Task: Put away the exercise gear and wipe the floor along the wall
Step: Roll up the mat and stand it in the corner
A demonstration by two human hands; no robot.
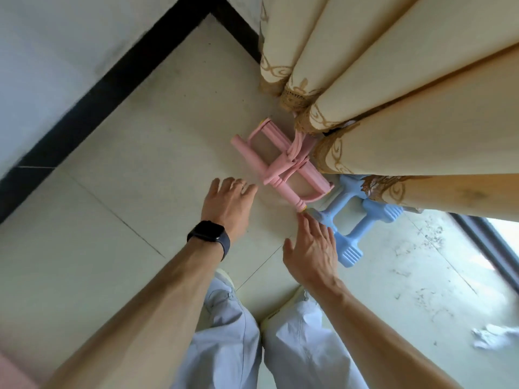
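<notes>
1. Floor (134, 175): pale tiles with thin joints. A black baseboard (95, 108) runs along the foot of the white wall (50, 51) into a corner at the top of the view.

2. Curtain (393, 80): cream folds with a gold-patterned hem hang down at the upper right, and the hem reaches the floor.

3. Pink pedal puller (276, 168): lies flat on the floor just beside the curtain hem. Its 2 bars lie roughly parallel, with the bands bunched between them. The far side sits against the curtain. The near bar ends in a yellow tip pointing toward the right hand.

4. Blue dumbbells (362, 231): 2 units lie on the floor to the right of the puller, touching or nearly touching it. The curtain hem covers part of them.

5. Left hand (229, 203): extended over the floor near the puller's near bar, apart from it. Grip state: fingers straight and spread, holding nothing. A ring (241, 183) is on 1 finger and a dark watch (209, 234) is on the wrist.

6. Right hand (311, 248): extended, palm down, fingertips just beside the yellow tip. Contact cannot be confirmed. The hand overlaps the near dumbbell in the view. Grip state: fingers relaxed and extended, holding nothing.

7. Lower view: pale trousers (230, 346) and the toes of light shoes (224, 276) stand on the tiles.

8. Right side: the floor carries grey smears, and a crumpled white cloth (488, 336) lies there, well apart from the gear.
</notes>
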